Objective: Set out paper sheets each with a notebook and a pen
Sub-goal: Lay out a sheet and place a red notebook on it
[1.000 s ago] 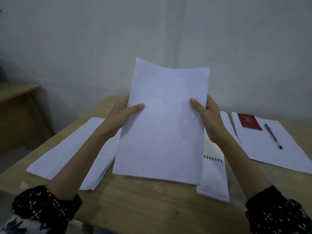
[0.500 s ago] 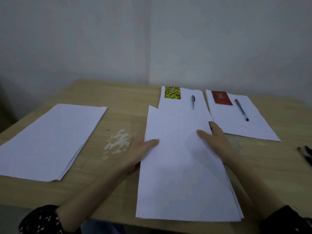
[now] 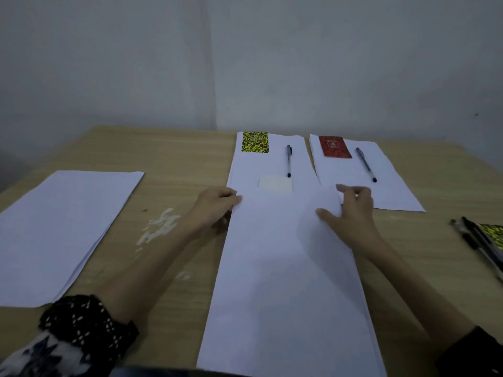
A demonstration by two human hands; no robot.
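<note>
A white paper sheet (image 3: 283, 268) lies lengthwise on the wooden table (image 3: 174, 159) in front of me. My left hand (image 3: 215, 205) pinches its far left corner. My right hand (image 3: 351, 213) holds its far right corner, which curls up. Beyond it lies a sheet (image 3: 261, 167) with a yellow-black notebook (image 3: 255, 142) and a pen (image 3: 288, 160); a pale notebook (image 3: 276, 183) peeks out at its near end. To the right, another sheet (image 3: 381, 186) carries a red notebook (image 3: 334, 146) and a pen (image 3: 366, 164).
A stack of blank sheets (image 3: 60, 229) lies at the left of the table. At the right edge are spare pens (image 3: 476, 246) and a yellow-black notebook (image 3: 494, 235). A white smear (image 3: 160, 227) marks the wood. A grey wall stands behind.
The sheet, held upright a second ago, has come down flat onto the table. Both hands have slid to its far corners, and the right corner is now lifted.
</note>
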